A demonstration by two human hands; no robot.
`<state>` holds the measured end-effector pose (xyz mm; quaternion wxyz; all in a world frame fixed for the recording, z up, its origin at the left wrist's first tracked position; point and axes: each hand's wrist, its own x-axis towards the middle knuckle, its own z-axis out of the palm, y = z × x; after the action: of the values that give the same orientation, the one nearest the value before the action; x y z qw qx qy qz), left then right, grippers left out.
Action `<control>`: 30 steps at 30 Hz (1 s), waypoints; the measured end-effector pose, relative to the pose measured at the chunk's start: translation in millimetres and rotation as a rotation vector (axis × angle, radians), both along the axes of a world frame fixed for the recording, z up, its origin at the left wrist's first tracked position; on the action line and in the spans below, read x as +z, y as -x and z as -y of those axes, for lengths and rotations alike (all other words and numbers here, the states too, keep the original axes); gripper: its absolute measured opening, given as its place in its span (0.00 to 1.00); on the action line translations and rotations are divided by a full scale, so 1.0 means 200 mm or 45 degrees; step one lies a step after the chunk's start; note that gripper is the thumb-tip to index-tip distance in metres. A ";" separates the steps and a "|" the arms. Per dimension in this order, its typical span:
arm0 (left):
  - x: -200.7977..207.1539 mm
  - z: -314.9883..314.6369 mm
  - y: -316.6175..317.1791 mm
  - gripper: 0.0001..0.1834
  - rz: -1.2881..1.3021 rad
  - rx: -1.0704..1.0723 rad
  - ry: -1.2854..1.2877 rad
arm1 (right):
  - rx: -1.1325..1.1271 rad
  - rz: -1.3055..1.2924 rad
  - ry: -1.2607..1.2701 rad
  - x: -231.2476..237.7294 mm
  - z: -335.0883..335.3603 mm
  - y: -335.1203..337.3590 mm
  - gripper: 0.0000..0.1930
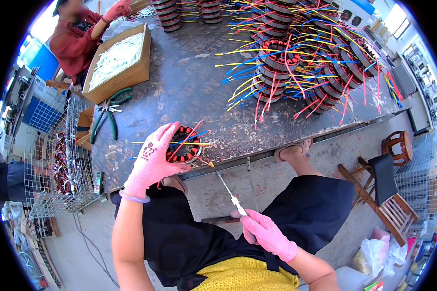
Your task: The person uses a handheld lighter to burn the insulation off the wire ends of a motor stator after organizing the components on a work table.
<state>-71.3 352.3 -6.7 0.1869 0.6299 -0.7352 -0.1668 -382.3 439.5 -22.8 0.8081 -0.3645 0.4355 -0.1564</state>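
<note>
My left hand (153,157), in a pink glove with a pale bracelet at the wrist, grips the left side of a motor stator (195,152) at the table's front edge. Red windings line the ring, and red, blue and yellow leads stick out of it. My right hand (268,233), also gloved in pink, is closed round the grey handle of a slim rod-shaped tool (226,186) with a white collar. Its tip is at the end of a red lead, beside a small orange-yellow spot; whether they touch, I cannot tell.
Stacks of stators (272,80) with long leads cover the table's far right. Green-handled pliers (106,115) lie near a cardboard box (131,72) of white strips. A co-worker (75,41) sits far left. A wire basket (63,165) stands left, a wooden chair (388,208) right.
</note>
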 end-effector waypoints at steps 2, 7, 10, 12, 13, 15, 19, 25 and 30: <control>0.01 0.00 0.01 0.53 0.006 0.002 0.007 | -0.008 0.034 0.003 0.00 0.00 0.00 0.19; 0.01 0.02 0.01 0.54 -0.006 -0.015 0.011 | -0.024 0.079 0.005 -0.02 -0.01 -0.01 0.19; 0.01 0.02 0.01 0.54 -0.007 -0.021 0.012 | -0.019 0.065 0.005 -0.02 -0.01 0.00 0.19; 0.00 0.02 0.00 0.54 -0.011 -0.028 0.016 | 0.005 0.019 0.031 -0.01 -0.01 0.00 0.20; 0.00 0.02 0.00 0.54 -0.015 -0.025 0.013 | 0.005 0.018 0.032 -0.01 -0.01 0.01 0.20; 0.01 0.01 0.00 0.54 -0.015 -0.017 0.007 | 0.007 0.023 0.033 -0.01 -0.01 0.00 0.20; 0.01 0.02 0.01 0.54 -0.014 -0.018 0.009 | -0.002 0.009 0.015 -0.01 0.00 -0.01 0.20; 0.02 0.01 0.02 0.53 -0.007 -0.008 0.000 | 0.018 -0.006 0.053 0.00 0.00 0.00 0.20; 0.02 0.01 0.02 0.53 -0.005 -0.017 -0.007 | -0.009 0.024 0.055 -0.02 -0.01 0.00 0.21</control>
<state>-75.5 349.7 -2.0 0.1855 0.6251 -0.7386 -0.1713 -382.3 441.3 -26.2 0.8036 -0.3787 0.4258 -0.1720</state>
